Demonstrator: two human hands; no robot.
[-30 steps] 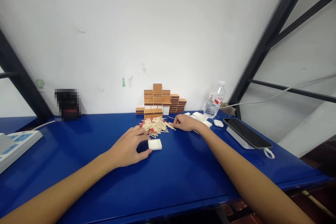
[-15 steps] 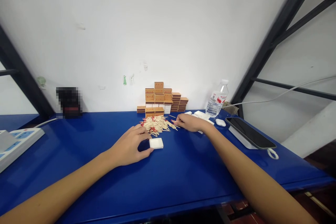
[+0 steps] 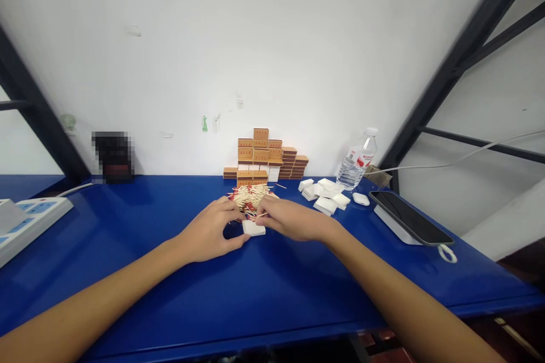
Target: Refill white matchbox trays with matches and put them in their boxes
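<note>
My left hand point(image 3: 210, 231) curls around a small white box tray point(image 3: 254, 228) on the blue table point(image 3: 272, 283), thumb and fingers steadying its left side. My right hand point(image 3: 292, 219) is right beside it, fingers pinched on a matchstick point(image 3: 260, 215) held just over the tray. Behind both hands lies a loose pile of red-tipped matches point(image 3: 248, 197). A stack of brown matchboxes point(image 3: 264, 159) stands against the wall.
Several empty white trays point(image 3: 326, 195) lie to the right, with a white earbud case point(image 3: 361, 199), a water bottle point(image 3: 358, 160) and a phone on a stand point(image 3: 411, 219). A power strip point(image 3: 29, 224) sits at the far left. A dark object point(image 3: 113, 157) stands by the wall.
My right hand has left the right side of the match pile and moved left to the white tray, carrying a matchstick. My left hand has stayed on the tray.
</note>
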